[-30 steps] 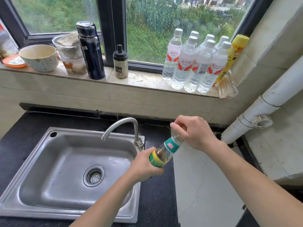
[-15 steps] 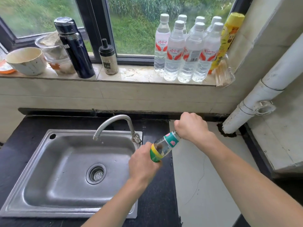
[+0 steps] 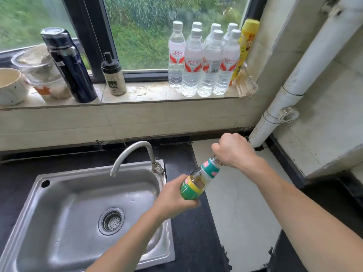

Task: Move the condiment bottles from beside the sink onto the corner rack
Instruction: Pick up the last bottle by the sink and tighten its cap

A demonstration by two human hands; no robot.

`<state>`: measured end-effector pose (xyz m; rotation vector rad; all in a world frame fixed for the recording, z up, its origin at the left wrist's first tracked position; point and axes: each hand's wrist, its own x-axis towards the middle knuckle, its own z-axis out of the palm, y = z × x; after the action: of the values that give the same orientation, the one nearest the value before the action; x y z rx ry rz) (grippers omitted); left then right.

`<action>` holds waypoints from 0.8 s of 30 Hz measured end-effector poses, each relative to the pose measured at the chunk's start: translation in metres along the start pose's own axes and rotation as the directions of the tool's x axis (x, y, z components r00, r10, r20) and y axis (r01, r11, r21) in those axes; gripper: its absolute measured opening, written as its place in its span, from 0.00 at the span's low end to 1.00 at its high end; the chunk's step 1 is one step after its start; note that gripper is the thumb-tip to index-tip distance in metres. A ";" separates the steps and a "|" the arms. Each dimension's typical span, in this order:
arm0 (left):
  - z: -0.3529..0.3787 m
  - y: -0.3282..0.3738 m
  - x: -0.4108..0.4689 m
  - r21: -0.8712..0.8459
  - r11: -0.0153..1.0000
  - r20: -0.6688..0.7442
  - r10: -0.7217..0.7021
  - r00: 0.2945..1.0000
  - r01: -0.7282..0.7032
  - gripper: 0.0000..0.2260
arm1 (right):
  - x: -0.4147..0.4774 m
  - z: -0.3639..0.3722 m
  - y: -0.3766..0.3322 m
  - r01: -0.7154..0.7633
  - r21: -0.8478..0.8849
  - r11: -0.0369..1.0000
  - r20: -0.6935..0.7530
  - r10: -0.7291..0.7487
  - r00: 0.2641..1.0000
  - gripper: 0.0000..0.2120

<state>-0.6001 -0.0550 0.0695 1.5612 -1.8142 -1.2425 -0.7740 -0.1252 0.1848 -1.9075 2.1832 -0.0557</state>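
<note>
Home kitchen: sink [image 3: 59, 193], windowsill water bottles [image 3: 204, 61]

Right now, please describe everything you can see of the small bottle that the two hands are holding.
The condiment bottle looks like clear glass or plastic with amber-brown liquid inside. It carries a green and yellow label around its lower body and a teal and white band with small red marks around its neck. It is tilted, top pointing up and to the right, held in the air by the sink's right rim. The left hand grips its base; the right hand closes over its top, hiding the cap. Nothing else touches it.
</note>
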 end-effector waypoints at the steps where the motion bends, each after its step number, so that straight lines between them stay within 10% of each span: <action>1: -0.001 0.001 -0.004 0.043 0.999 -0.002 0.021 1.000 -0.021 0.16 | -0.007 0.000 0.000 -0.023 -0.001 1.000 -0.020 0.023 1.000 0.11; 7: 0.015 0.003 -0.025 0.171 0.976 -0.095 0.154 0.983 -0.136 0.14 | -0.053 0.010 0.020 -0.223 0.257 0.940 -0.072 0.249 0.966 0.17; 11: 0.029 0.015 -0.042 -0.079 0.988 -0.010 0.132 0.991 -0.132 0.13 | -0.123 0.016 0.032 -0.123 0.847 0.518 -0.034 0.283 0.958 0.14; 17: 0.071 0.054 -0.084 -0.010 0.940 0.207 0.335 0.919 -0.341 0.17 | -0.215 0.036 0.057 -0.040 0.963 0.267 -0.105 0.508 0.855 0.06; 24: 0.121 0.081 -0.152 -0.136 0.834 0.720 0.454 0.525 -0.535 0.24 | -0.344 0.051 0.100 0.009 0.975 0.221 -0.182 0.777 0.603 0.04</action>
<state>-0.6999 0.1256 0.1101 0.4285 -2.5961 -1.6011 -0.8202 0.2337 0.1699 -0.4947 2.0569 -1.7615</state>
